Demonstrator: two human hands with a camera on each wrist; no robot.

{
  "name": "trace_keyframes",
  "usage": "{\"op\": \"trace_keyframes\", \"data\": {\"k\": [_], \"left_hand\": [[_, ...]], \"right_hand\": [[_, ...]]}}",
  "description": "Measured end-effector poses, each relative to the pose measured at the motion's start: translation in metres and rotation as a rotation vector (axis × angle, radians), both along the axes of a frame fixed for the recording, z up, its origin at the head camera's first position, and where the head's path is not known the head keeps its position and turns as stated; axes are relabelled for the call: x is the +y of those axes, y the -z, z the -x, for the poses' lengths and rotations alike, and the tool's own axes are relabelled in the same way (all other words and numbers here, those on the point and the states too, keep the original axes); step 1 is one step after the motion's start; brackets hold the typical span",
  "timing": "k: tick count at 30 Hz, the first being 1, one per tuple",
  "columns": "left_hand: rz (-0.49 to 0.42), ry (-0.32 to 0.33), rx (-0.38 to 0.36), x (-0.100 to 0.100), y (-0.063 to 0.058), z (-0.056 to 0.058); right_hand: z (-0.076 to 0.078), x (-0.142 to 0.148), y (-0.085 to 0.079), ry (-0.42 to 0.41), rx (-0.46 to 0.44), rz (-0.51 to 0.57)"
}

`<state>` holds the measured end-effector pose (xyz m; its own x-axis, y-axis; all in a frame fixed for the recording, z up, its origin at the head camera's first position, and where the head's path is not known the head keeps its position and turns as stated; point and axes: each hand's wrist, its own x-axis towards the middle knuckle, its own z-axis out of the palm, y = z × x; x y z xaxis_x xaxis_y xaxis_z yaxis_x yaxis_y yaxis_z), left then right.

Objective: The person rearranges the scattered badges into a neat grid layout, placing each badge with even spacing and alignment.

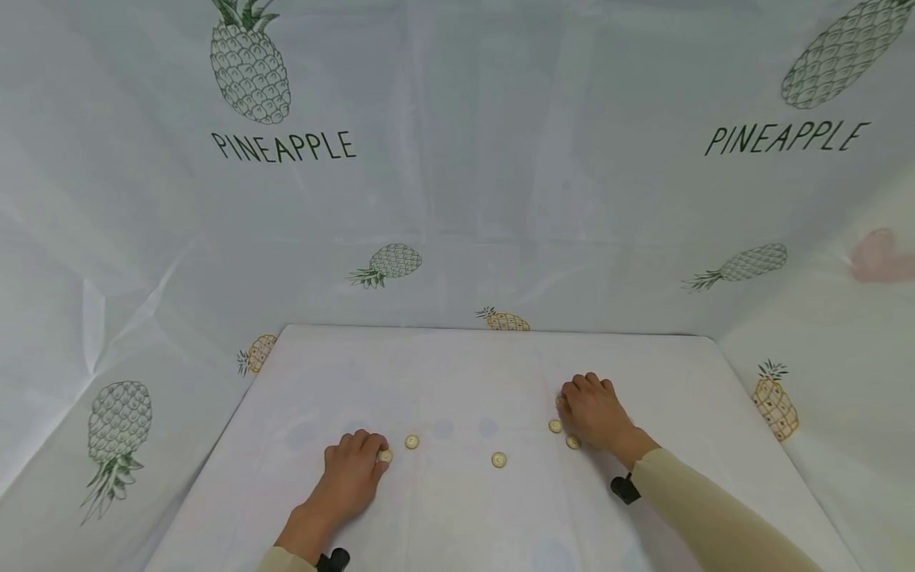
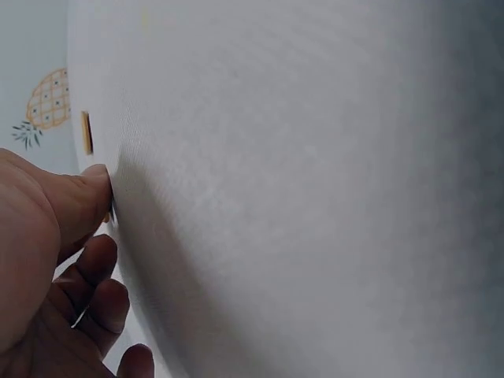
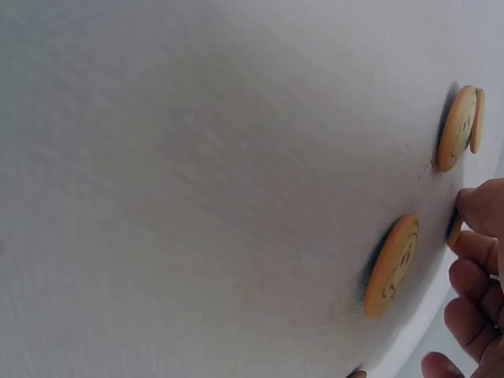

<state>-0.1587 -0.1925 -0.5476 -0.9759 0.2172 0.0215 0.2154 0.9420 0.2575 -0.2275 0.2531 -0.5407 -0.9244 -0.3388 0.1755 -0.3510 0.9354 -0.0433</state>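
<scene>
My left hand [image 1: 350, 469] pinches a round cookie [image 1: 384, 456] by its edge, low at the table; only a sliver of it shows past the thumb in the left wrist view. Just to its right lies another cookie [image 1: 412, 441]. Farther right, my right hand [image 1: 596, 409] pinches a cookie [image 3: 453, 229] between thumb and finger, partly hidden by the hand. Two more cookies [image 1: 555, 427] [image 1: 573, 442] lie beside that hand. In the right wrist view a nearby cookie [image 3: 392, 266] has an orange-brown rim and a pale face with dark marks.
A single cookie [image 1: 499, 460] lies on the white table [image 1: 443, 524] between the hands. White cloth [image 1: 486, 183] printed with pineapples hangs around the back and sides of the table. Dark devices [image 1: 625, 488] are strapped to both wrists.
</scene>
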Motion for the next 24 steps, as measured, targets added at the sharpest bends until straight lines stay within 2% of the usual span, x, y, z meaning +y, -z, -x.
{"op": "trace_keyframes", "data": {"k": [7, 13, 24], "left_hand": [[0.067, 0.040, 0.082, -0.0017, -0.0033, -0.0023], [0.078, 0.054, 0.108, -0.0031, -0.0015, -0.0016], [0.113, 0.105, 0.150, -0.0026, 0.0009, -0.0017]], "right_hand": [[0.0010, 0.0011, -0.0006, -0.016, 0.016, -0.008], [0.0016, 0.0034, 0.0007, 0.018, 0.030, -0.003], [0.0019, 0.0023, 0.0017, -0.030, 0.035, 0.002]]}}
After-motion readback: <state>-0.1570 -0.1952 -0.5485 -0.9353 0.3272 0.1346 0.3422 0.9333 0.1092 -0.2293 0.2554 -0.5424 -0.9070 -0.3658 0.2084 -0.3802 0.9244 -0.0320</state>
